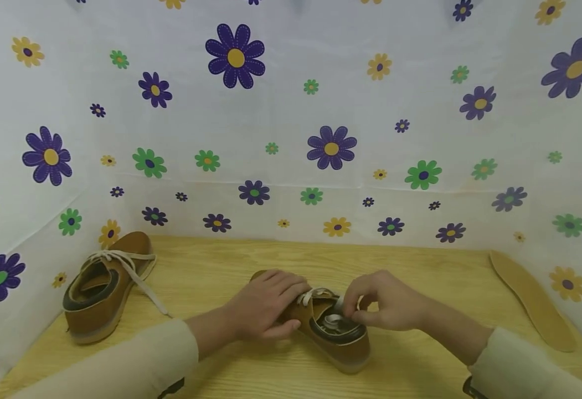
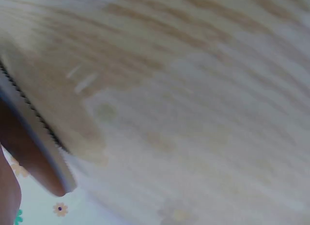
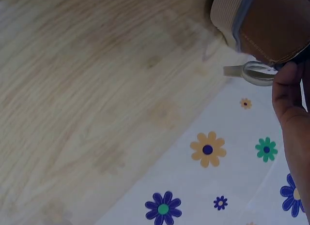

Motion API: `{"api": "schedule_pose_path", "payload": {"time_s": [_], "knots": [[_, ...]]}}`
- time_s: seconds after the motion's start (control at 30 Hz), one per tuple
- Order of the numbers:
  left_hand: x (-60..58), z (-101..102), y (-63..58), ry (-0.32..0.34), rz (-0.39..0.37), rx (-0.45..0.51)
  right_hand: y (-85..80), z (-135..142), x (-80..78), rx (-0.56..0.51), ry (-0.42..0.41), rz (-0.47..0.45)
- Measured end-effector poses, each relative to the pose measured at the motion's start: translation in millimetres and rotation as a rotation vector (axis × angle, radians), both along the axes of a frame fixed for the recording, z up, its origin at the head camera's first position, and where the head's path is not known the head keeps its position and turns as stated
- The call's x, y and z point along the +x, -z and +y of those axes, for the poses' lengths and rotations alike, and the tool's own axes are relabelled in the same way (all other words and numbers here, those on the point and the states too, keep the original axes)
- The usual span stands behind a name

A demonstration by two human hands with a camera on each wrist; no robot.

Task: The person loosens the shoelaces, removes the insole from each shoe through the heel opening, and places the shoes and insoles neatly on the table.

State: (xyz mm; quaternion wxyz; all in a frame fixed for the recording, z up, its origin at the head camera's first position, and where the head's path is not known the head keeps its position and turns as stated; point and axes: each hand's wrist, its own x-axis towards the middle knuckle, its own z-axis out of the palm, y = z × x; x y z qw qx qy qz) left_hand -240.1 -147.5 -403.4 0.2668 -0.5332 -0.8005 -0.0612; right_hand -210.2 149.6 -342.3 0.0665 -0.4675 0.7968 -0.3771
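A brown leather shoe (image 1: 338, 350) lies at mid-table, its heel toward me and its opening up. My left hand (image 1: 268, 307) grips its toe end from above, thumb on the near side. At the shoe's opening, my right hand (image 1: 380, 302) pinches a pale flat shoelace (image 1: 333, 320), part of which lies loosely coiled in the opening. In the right wrist view, a loop of shoelace (image 3: 259, 75) hangs beside the shoe's heel at my fingertips. The left wrist view has the stitched sole edge and brown upper of the shoe (image 2: 29, 152).
A second brown shoe (image 1: 98, 321), laced, stands at the left with a lace end trailing onto the table. A tan insole (image 1: 532, 299) lies at the right. Flower-printed white cloth (image 1: 281, 111) walls the wooden table (image 1: 211, 257) at the back and sides.
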Motion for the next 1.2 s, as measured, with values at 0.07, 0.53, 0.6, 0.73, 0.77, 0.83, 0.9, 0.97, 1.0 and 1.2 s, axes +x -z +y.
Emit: {"api": "schedule_pose_path", "payload": {"time_s": [0.07,0.53,0.6,0.73,0.77,0.83,0.9,0.97,1.0,1.2], "knots": [[4.5,1,-8.5,0.008,0.002,0.030,1.7,-4,3.4,-0.034,-0.016,-0.047],[69.3,47,-24.7,0.052,0.069,0.209,18.8,-8,10.5,-0.273,0.075,-0.330],[73.7,52,-20.9,0.021,0.053,0.204,22.4,2,8.4,-0.210,0.257,-0.239],[77.0,55,-11.5,-0.043,0.001,0.225,29.4,27,3.0,-0.038,0.610,-0.073],[77.2,55,-9.2,-0.044,0.004,0.238,30.7,34,1.7,-0.006,0.678,-0.055],[77.1,54,-5.4,-0.025,0.018,0.276,32.2,46,-0.6,0.031,0.772,-0.037],[76.2,53,-3.7,0.007,0.065,0.321,32.8,59,-3.1,0.059,0.835,-0.023],[75.7,52,-4.9,0.041,0.093,0.351,33.4,72,-6.1,0.092,0.881,-0.007],[75.2,51,-5.7,0.059,0.109,0.360,33.7,79,-7.6,0.111,0.900,0.014],[71.0,42,-6.5,0.144,0.133,0.350,33.4,134,-18.5,0.268,0.980,0.112]]}}
